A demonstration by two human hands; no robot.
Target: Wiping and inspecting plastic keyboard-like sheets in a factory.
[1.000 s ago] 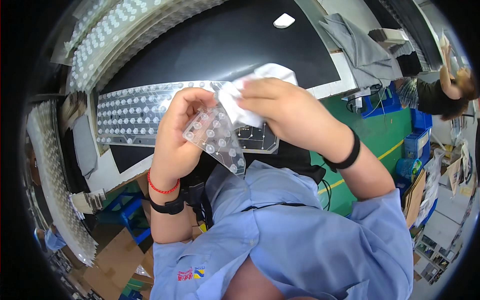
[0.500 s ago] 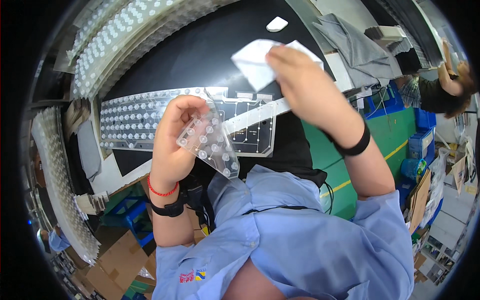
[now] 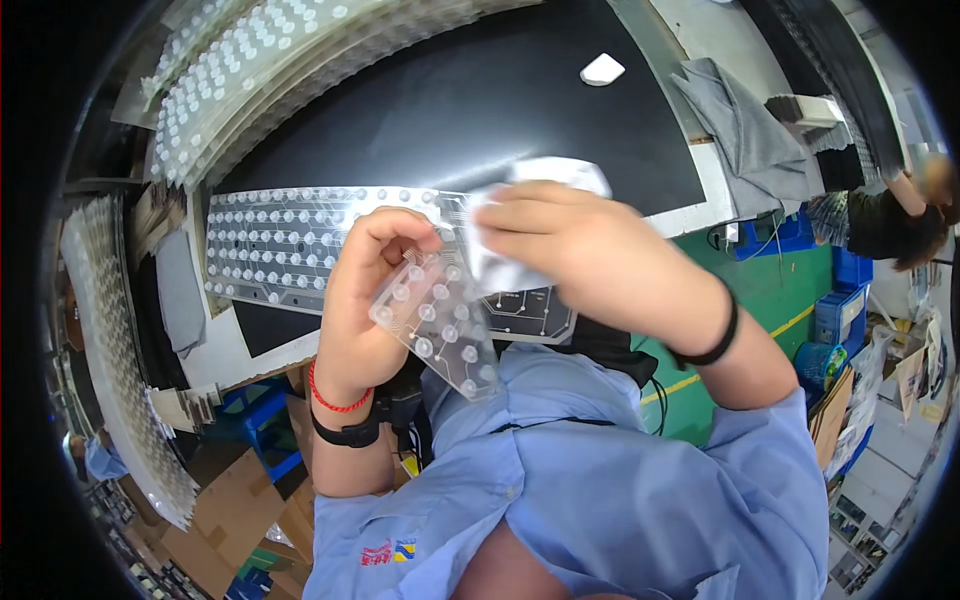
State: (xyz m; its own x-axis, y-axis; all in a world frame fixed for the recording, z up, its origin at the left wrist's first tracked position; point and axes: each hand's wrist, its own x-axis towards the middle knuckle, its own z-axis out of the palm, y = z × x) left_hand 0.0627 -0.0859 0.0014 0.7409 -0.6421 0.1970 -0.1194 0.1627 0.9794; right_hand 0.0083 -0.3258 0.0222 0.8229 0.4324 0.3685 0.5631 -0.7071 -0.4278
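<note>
A clear keyboard membrane sheet (image 3: 280, 230) with rows of white domes lies along the table's near edge. Its right part is folded up as a flap (image 3: 445, 325), which my left hand (image 3: 362, 290) pinches between thumb and fingers. Under the flap shows a sheet with printed circuit lines (image 3: 530, 315). My right hand (image 3: 590, 235), slightly blurred, grips a white cloth (image 3: 560, 175), fingers flat over it. The cloth lies over the circuit lines beside the flap; whether it presses on them I cannot tell.
A small white piece (image 3: 602, 70) lies on the black tabletop (image 3: 450, 110). Stacked dome sheets (image 3: 225, 90) stand at the far left, more (image 3: 125, 380) at the near left. A grey cloth (image 3: 745, 130) hangs at the right edge. Another person (image 3: 900, 220) is at the far right.
My right hand has brought the white cloth down and left onto the circuit area next to the flap. The left hand keeps its pinch. The whole view has shifted slightly.
</note>
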